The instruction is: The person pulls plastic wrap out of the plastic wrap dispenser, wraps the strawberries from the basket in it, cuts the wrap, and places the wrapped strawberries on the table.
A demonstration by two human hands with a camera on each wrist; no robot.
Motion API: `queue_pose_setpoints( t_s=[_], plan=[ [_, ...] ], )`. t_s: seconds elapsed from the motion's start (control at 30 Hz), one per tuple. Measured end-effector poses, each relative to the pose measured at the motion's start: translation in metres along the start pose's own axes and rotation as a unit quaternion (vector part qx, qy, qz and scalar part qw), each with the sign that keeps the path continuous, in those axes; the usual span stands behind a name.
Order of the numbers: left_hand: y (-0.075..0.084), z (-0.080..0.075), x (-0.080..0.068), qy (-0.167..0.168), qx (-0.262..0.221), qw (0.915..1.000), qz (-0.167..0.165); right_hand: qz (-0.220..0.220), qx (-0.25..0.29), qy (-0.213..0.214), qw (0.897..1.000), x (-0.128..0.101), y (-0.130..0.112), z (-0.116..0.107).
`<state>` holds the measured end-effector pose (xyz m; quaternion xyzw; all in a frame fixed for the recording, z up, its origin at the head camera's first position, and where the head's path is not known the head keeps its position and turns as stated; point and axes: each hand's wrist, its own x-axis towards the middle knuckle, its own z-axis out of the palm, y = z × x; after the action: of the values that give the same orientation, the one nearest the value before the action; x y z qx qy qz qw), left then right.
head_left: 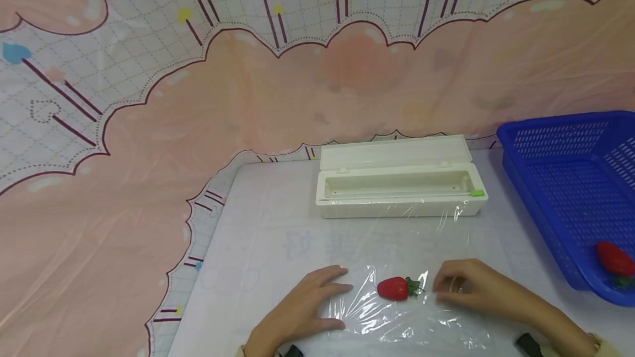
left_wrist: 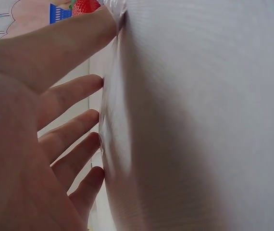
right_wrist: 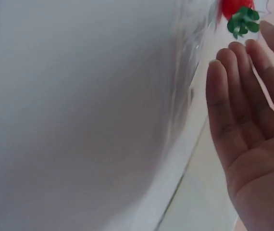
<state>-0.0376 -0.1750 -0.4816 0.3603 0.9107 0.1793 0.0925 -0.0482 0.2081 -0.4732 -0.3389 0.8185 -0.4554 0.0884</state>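
Note:
A red strawberry (head_left: 393,289) with green leaves lies on a sheet of clear cling film (head_left: 364,324) spread over the white table. My left hand (head_left: 305,302) is at the film's left side, fingers spread, with its fingertips down at the film in the left wrist view. To the right of the leaves, my right hand (head_left: 478,289) hovers with fingers lightly bent and nothing held. From the right wrist, its fingers (right_wrist: 230,103) look fairly straight and close together, just below the strawberry leaves (right_wrist: 242,21).
Behind the film stands a white cling film dispenser (head_left: 402,210), lid raised, with a green slider (head_left: 477,193) at its right end. On the right is a blue basket (head_left: 541,219) holding another strawberry (head_left: 614,259). A patterned pink cloth (head_left: 278,103) hangs behind the table.

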Motion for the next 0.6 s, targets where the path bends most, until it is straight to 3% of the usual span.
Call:
queue_pose_setpoints(
  t_s=[0.23,0.6],
  plan=[
    [0.001,-0.001,0.000,0.000,0.004,1.0000,0.004,-0.062,-0.041,0.015,0.997,-0.006,0.007,-0.004],
    [0.000,0.000,-0.003,0.019,0.003,0.9996,0.021,-0.118,-0.091,0.021,0.989,-0.023,0.018,-0.006]
  ],
)
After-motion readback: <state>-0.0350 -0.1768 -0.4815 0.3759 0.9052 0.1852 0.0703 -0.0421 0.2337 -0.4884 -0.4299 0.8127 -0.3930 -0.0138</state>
